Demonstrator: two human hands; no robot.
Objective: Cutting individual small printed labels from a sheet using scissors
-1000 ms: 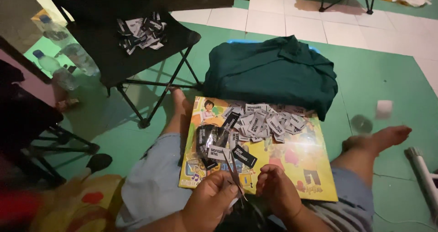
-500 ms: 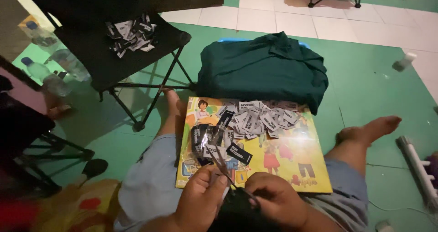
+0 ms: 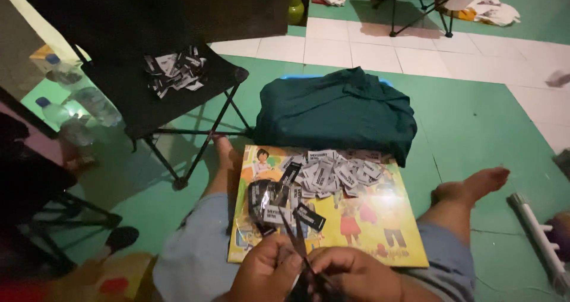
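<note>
Scissors (image 3: 295, 234) stand between the two hands at the bottom of the view, blades angled up and away over the near edge of a yellow picture book (image 3: 362, 231) that lies across the person's lap. The left hand (image 3: 267, 273) is curled in a clenched grip, thumb and fingers wrapped about something small and dark; whether that is the scissor handle or a strip of material cannot be told. The right hand (image 3: 355, 273) is likewise closed, its fingers folded in toward the left hand and touching it, with the lower part of the scissors hidden between them.

On the book, just beyond the blades, lies a cluster of black fabric labels (image 3: 276, 201), and farther up a heap of grey-white labels (image 3: 335, 174). A folded dark green cloth (image 3: 338, 109) sits on the floor past the book. More labels (image 3: 175, 70) rest on the seat of a black folding chair (image 3: 148, 100) to the left.
</note>
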